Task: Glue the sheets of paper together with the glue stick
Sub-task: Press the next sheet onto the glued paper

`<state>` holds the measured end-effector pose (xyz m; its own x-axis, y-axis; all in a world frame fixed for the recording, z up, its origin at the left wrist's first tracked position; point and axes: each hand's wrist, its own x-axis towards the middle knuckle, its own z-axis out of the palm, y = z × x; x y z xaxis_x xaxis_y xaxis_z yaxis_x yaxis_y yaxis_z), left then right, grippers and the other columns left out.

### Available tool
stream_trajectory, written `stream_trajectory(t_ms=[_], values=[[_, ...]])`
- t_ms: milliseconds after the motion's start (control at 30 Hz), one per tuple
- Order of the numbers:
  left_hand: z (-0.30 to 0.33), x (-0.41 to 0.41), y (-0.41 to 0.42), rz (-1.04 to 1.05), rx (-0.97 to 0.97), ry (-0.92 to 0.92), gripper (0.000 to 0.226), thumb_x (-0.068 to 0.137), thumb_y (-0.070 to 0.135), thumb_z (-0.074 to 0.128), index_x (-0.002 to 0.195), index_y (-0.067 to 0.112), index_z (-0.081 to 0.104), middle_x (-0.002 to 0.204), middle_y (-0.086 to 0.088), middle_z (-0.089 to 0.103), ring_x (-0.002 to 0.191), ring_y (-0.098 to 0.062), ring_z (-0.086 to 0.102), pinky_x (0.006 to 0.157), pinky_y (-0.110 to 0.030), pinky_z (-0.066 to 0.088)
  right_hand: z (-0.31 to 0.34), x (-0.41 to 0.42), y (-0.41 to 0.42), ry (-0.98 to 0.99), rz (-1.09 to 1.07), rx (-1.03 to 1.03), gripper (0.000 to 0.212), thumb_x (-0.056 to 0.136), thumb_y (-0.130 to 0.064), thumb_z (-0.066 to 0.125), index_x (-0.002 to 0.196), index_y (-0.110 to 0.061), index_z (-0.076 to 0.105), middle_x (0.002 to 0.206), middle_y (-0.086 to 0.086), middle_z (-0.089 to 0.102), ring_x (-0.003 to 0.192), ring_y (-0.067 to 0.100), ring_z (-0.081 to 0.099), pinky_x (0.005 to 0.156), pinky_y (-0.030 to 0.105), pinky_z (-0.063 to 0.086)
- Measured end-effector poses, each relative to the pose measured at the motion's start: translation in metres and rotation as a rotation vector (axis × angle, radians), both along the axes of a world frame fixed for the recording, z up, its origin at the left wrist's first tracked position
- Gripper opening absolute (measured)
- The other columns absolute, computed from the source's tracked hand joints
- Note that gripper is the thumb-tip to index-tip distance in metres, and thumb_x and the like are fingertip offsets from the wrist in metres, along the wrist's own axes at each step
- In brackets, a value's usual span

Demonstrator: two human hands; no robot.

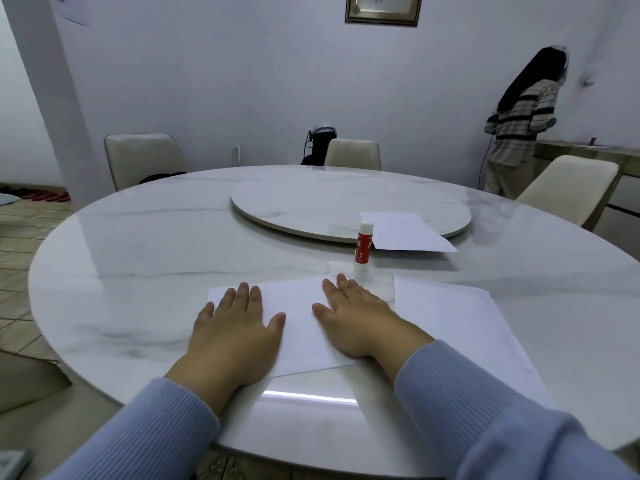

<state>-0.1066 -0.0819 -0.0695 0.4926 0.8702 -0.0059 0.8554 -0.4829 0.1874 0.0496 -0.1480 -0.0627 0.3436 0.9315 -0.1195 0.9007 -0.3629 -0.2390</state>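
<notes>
A white sheet of paper (298, 306) lies flat near the table's front edge. My left hand (233, 327) rests palm down on its left part, fingers spread. My right hand (356, 320) presses flat on its right part. Just beyond the sheet a capped glue stick (363, 247) with a red label stands upright. A second white sheet (460, 320) lies to the right, partly under my right sleeve. A third sheet (405, 232) lies farther back, partly on the turntable.
The round white marble table (138, 271) carries a raised turntable (311, 199) at its middle. Cream chairs (143, 157) stand around the far side. A person in a striped top (523, 126) stands at the back right, facing the wall.
</notes>
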Motion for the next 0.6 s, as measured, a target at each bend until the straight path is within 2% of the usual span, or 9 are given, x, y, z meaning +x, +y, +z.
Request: stream_trajectory(t_ms=[233,400,500,600], values=[[-0.001,-0.006,0.0,0.035,0.028,-0.019,0.065,0.092,0.055,0.013,0.15,0.027,0.002,0.16,0.003,-0.003,0.147,-0.017,-0.002,0.119,-0.04,0.002,-0.006,-0.004,-0.007,-0.047,-0.05,0.065,0.065,0.097,-0.05,0.013,0.154,-0.021,0.001,0.163,-0.002,-0.005,0.149,0.013,-0.005,0.12,0.034,-0.005],[0.0,-0.019,0.006,-0.021,0.052,0.001,0.059,0.093,0.054,0.012,0.148,0.038,0.002,0.16,0.009,-0.002,0.147,-0.012,0.0,0.117,-0.037,0.005,0.0,0.004,-0.01,0.032,-0.026,0.049,0.06,0.1,-0.043,0.016,0.154,-0.022,0.002,0.163,-0.006,-0.004,0.149,0.01,-0.003,0.118,0.028,-0.002],[-0.001,-0.023,0.006,0.008,0.048,-0.015,0.061,0.092,0.055,0.012,0.149,0.037,0.002,0.16,0.006,-0.003,0.147,-0.011,-0.002,0.118,-0.038,0.002,0.0,0.001,-0.014,0.019,-0.054,0.114,0.062,0.099,-0.046,0.02,0.154,-0.021,0.007,0.163,-0.006,0.002,0.149,0.012,0.003,0.118,0.029,0.004],[-0.001,-0.021,0.005,0.047,0.044,-0.02,0.064,0.091,0.057,0.013,0.149,0.034,0.002,0.16,0.003,-0.003,0.147,-0.013,-0.002,0.118,-0.039,0.001,0.003,0.001,-0.016,0.115,-0.107,0.215,0.065,0.095,-0.048,0.037,0.152,-0.024,0.018,0.159,-0.004,0.022,0.145,0.018,0.021,0.115,0.033,0.019]])
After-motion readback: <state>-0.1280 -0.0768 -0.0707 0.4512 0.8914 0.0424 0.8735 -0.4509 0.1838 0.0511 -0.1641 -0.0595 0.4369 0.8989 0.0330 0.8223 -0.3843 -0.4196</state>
